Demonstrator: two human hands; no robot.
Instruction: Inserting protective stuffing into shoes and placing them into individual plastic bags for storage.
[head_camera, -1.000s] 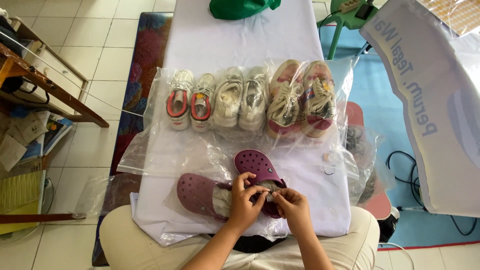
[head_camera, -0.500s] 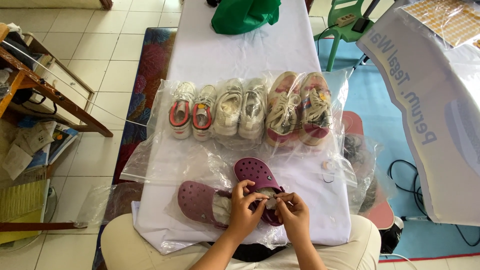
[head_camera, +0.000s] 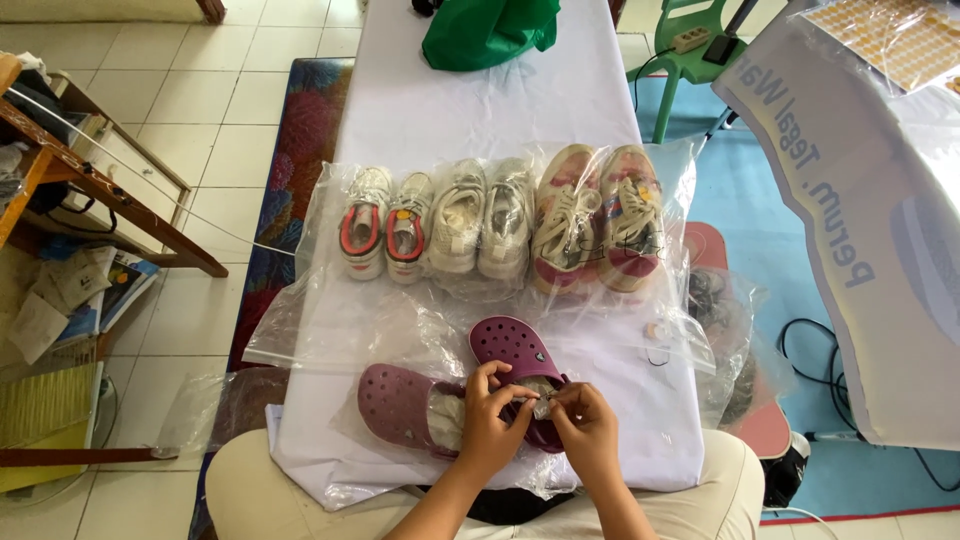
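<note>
The fingertips of both hands meet at the lower centre of the frame: the left hand (head_camera: 492, 422) and the right hand (head_camera: 588, 428) each pinch a small pale thing, seemingly a twist of clear plastic or a tie, too small to tell, right at the heel end of the upper purple clog (head_camera: 520, 365). That clog lies on the white cloth (head_camera: 500, 110) just above the knuckles, its long axis running diagonally, rounded toe toward the upper left and heel toward the lower right under the fingers. The second purple clog (head_camera: 398, 405) sits beside it to the left, long axis nearly level, toe toward the left edge, with crumpled clear wrap at its opening. The likely trouble, as I judge it, is the thin film tearing or slipping from so fine a pinch, or the pull dragging the clog off the near edge of the cloth onto the lap. Further up, three bagged pairs of shoes (head_camera: 500, 225) lie in a row, toes pointing toward the top, and a green bag (head_camera: 490, 30) sits at the top.
</note>
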